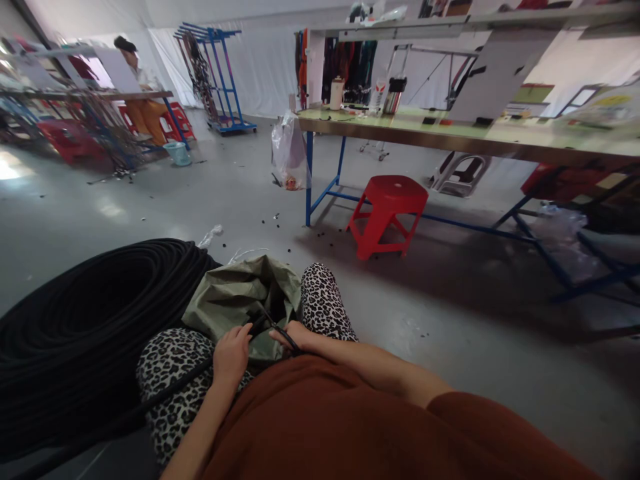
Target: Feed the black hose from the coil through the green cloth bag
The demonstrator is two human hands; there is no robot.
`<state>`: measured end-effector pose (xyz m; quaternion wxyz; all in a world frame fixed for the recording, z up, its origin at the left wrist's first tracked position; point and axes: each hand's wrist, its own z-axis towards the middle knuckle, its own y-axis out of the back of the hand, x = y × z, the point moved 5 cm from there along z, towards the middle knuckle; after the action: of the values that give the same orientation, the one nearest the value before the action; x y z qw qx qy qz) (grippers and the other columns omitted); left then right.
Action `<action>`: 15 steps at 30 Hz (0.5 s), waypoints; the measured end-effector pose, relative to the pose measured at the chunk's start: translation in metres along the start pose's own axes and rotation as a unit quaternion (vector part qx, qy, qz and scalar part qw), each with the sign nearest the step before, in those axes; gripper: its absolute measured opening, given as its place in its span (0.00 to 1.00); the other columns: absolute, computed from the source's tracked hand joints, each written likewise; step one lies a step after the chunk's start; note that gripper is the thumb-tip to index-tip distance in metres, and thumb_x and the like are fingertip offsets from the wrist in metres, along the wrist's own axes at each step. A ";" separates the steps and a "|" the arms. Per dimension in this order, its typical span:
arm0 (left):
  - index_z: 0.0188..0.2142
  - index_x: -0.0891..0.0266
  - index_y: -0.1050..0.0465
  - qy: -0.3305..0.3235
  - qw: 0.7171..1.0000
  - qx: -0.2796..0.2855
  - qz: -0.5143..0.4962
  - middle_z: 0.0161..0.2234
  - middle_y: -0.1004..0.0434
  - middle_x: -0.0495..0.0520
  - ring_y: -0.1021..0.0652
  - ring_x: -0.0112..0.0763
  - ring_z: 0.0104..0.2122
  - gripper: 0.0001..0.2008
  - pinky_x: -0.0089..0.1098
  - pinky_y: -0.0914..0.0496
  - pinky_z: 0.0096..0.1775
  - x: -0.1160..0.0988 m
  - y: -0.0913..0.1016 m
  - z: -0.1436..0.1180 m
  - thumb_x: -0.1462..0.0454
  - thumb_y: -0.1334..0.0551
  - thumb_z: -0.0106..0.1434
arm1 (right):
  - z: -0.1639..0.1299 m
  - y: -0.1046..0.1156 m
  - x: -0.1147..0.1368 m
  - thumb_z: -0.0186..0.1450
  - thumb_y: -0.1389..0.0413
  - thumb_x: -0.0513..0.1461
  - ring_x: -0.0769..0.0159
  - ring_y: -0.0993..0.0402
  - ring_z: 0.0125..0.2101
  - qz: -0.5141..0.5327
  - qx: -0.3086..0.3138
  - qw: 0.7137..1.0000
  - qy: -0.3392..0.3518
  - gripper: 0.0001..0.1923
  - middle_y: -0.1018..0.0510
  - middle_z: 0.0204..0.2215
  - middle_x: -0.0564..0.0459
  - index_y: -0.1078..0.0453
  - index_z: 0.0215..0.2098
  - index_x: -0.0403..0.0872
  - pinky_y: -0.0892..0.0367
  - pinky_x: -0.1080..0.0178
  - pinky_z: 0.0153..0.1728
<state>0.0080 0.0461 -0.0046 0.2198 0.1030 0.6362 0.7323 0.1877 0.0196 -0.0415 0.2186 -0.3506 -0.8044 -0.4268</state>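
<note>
Evidently I'm working at a length of black cord (177, 387) over my lap: it comes in from eight o'clock across one knee to my left hand (233, 350), which is closed around it. My right hand (295, 335), at about three o'clock from that one, grips a slim dark piece (289, 339), possibly a tool's handle; it's too small to be sure. I'd judge the step to be handling the cord over the green sack (225, 291), which gapes at twelve o'clock between my knees. A next move calls, I think, for a steady left hold and both hands kept above that mouth. Counting up: two hands, one cord in the left, one sack, and one big black coil (107, 273) at ten o'clock, its loops too many to number. Out at one o'clock I have one red stool (395, 193) before one counter (360, 135), bearing one clear bottle (377, 97) and one steel flask (394, 100).
</note>
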 end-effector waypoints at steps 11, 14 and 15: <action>0.50 0.61 0.25 0.012 1.000 0.004 0.004 0.42 0.19 0.57 0.21 0.38 0.41 0.16 0.35 0.29 0.43 0.002 -0.001 -0.002 0.65 0.47 0.67 | 0.003 0.000 0.006 0.68 0.48 0.47 0.63 0.24 0.30 -0.086 0.012 0.996 0.024 0.23 0.20 0.25 0.45 0.19 0.31 0.39 0.39 0.70 0.26; 0.49 0.61 0.25 0.014 1.000 -0.003 -0.002 0.42 0.19 0.57 0.21 0.38 0.41 0.16 0.34 0.29 0.43 0.002 -0.001 -0.002 0.64 0.46 0.66 | 0.002 0.000 0.007 0.67 0.48 0.47 0.64 0.25 0.29 -0.090 0.007 0.996 0.025 0.22 0.20 0.26 0.46 0.19 0.32 0.39 0.40 0.70 0.25; 0.49 0.61 0.25 0.014 1.000 -0.005 -0.004 0.42 0.19 0.57 0.21 0.37 0.41 0.15 0.34 0.29 0.43 0.003 -0.002 -0.002 0.64 0.46 0.66 | 0.002 0.000 0.006 0.67 0.48 0.47 0.64 0.25 0.29 -0.091 0.004 0.996 0.025 0.22 0.21 0.25 0.46 0.19 0.33 0.39 0.40 0.70 0.25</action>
<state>0.0052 0.0455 -0.0068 0.2147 0.0890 0.6360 0.7358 0.1835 0.0235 -0.0387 0.2004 -0.2647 -0.8291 -0.4500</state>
